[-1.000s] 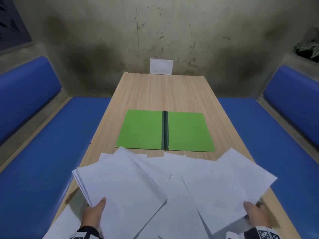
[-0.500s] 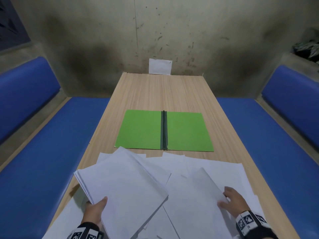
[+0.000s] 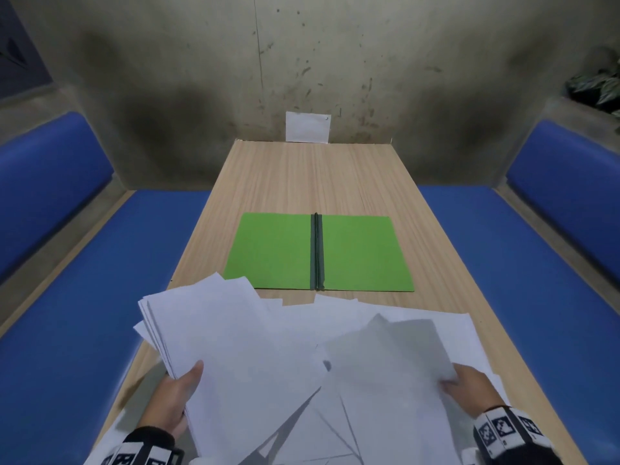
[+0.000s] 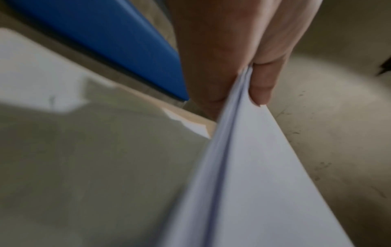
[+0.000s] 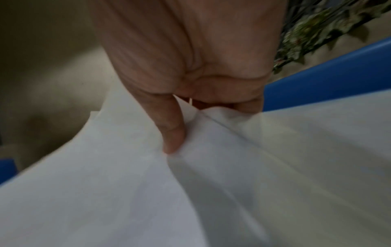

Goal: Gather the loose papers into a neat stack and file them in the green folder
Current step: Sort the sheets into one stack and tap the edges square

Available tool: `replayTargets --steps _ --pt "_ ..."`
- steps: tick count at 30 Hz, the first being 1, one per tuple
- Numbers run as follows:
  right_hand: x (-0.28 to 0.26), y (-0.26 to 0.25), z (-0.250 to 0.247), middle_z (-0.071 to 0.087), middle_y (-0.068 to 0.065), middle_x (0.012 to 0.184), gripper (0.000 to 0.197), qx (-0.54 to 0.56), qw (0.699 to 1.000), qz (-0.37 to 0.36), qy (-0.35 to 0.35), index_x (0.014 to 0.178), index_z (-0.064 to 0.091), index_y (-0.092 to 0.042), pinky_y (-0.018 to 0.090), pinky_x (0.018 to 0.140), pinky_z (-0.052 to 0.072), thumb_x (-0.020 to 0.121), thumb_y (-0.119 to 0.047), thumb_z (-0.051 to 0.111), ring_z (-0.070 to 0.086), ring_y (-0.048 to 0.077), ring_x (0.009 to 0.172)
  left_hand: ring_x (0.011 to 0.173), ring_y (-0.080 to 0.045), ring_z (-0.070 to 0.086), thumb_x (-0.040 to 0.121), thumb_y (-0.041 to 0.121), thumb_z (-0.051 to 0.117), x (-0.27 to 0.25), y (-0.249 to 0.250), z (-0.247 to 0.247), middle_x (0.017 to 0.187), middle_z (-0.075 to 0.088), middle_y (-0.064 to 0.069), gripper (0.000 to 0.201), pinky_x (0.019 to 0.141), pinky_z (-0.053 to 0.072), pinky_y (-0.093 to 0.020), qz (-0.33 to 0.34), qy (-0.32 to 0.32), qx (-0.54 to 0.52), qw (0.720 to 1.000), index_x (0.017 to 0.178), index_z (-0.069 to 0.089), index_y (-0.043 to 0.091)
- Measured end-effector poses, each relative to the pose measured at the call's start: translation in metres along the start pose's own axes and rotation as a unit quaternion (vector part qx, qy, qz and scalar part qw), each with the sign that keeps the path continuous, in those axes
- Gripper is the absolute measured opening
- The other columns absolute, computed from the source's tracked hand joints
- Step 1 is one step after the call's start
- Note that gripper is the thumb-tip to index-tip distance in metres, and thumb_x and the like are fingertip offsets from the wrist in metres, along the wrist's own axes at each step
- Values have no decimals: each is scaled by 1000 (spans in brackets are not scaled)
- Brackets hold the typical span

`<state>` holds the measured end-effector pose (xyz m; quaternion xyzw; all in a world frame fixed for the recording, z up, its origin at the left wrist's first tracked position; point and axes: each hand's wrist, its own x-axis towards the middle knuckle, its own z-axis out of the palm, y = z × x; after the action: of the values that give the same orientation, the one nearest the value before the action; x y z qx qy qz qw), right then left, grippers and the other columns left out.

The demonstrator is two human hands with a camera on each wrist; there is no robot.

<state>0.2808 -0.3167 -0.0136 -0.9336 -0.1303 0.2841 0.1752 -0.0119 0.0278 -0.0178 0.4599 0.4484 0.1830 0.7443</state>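
Note:
The green folder (image 3: pixel 318 251) lies open and flat at the middle of the wooden table (image 3: pixel 312 176). My left hand (image 3: pixel 177 394) grips a stack of several white sheets (image 3: pixel 235 347) at its near edge, thumb on top, raised off the table; the left wrist view shows the stack (image 4: pixel 249 167) pinched between thumb and fingers (image 4: pixel 260 90). My right hand (image 3: pixel 469 389) pinches the right edge of a single sheet (image 3: pixel 389 374) and lifts it above the loose papers (image 3: pixel 419 317) spread on the near table; its thumb (image 5: pixel 171 133) presses the paper (image 5: pixel 105 183).
Blue benches (image 3: pixel 84 313) (image 3: pixel 536 280) run along both sides of the table. A small white card (image 3: pixel 307 126) leans on the stained wall at the far end. A leafy plant (image 3: pixel 600 85) sits on the right ledge. More loose sheets lie under my hands at the near edge.
My right hand laid down the sheets it held at the right, moved inward onto the pile, and now lifts one sheet by its edge. The left-hand stack has risen slightly.

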Motion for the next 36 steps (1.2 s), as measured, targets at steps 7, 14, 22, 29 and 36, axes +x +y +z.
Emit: replayTargets --steps 7,14,22,29,36 --pt "2 3 -24 64 20 94 18 256 964 22 64 102 61 3 37 82 45 85 2 55 60 31 93 105 -35 58 91 6 48 -17 40 -5 110 63 -13 30 100 39 -53 93 14 6 996 120 53 7" --pt "-2 -40 23 66 16 86 19 422 905 46 -33 95 60 1 40 72 55 82 12 51 63 31 82 83 -26 72 56 33 82 -39 67 -1 95 76 -7 52 61 59 -30 129 -75 26 988 100 64 12" --pt "36 -56 94 68 8 100 32 385 918 46 -81 83 62 -18 44 94 49 56 -2 66 60 32 104 83 -29 72 86 2 46 -50 67 28 96 75 -15 26 65 61 -35 71 -163 -1 984 95 71 5" --pt "3 -82 88 70 14 97 38 433 889 44 -146 108 61 -2 38 74 55 70 3 62 65 30 91 82 -31 72 60 23 78 -14 5 50 91 75 -16 51 71 58 -37 9 -121 101 987 104 62 2" --pt "1 -78 92 50 5 129 66 488 861 54 -133 135 41 -7 35 110 26 83 -43 60 40 27 131 83 -30 65 82 11 65 15 -41 56 85 70 -13 8 76 50 -32 2 -57 262 963 86 65 5"
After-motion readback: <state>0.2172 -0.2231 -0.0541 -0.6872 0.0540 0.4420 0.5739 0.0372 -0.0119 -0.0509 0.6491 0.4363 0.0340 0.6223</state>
